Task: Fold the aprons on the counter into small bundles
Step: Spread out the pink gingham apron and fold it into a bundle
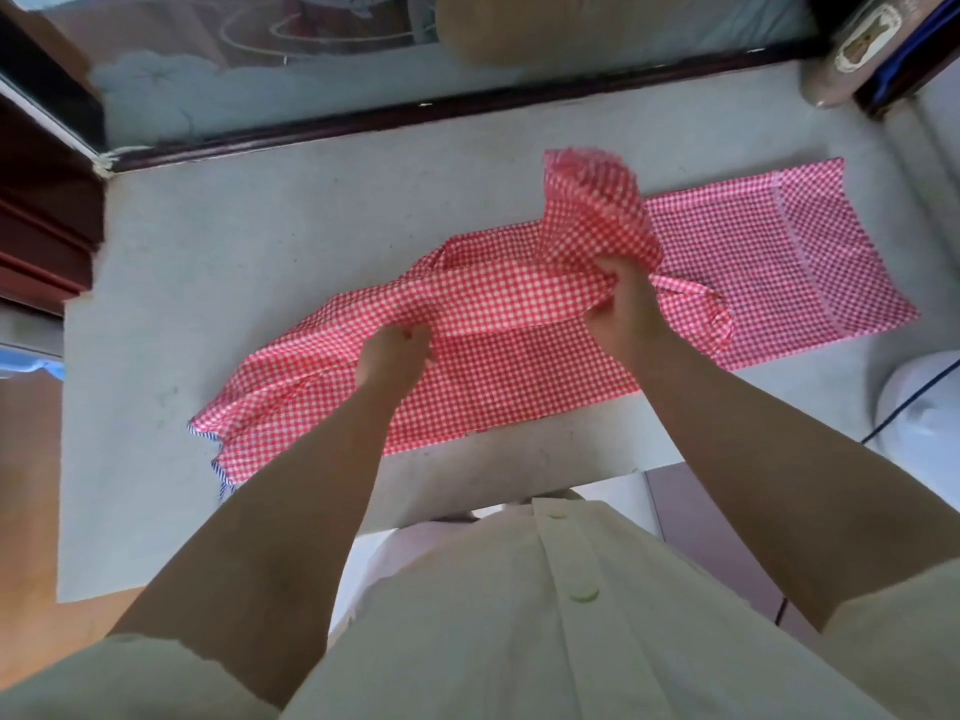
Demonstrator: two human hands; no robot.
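While both hands grip it, the red-and-white gingham apron [519,392] lies stretched slantwise across the grey counter [208,262], its far end flat towards the right rear and its near end reaching the front left. The left hand [395,358] has its fingers curled round a gathered fold near the cloth's middle, knuckles towards the camera. The right hand [631,309] pinches a bunched part of the same apron further right, and a loose flap of fabric rises above that hand, clear of the counter. Between the two hands the cloth is drawn into a raised ridge. At the front left corner a blue-striped edge [217,462] shows from under the gingham. A frosted glass panel [218,75] in a dark wooden frame [415,114] runs along the back of the counter. At the right edge, a blue cable [904,407] crosses a white rounded object [930,387]. A cream buttoned shirt [519,641] fills the bottom of the view.
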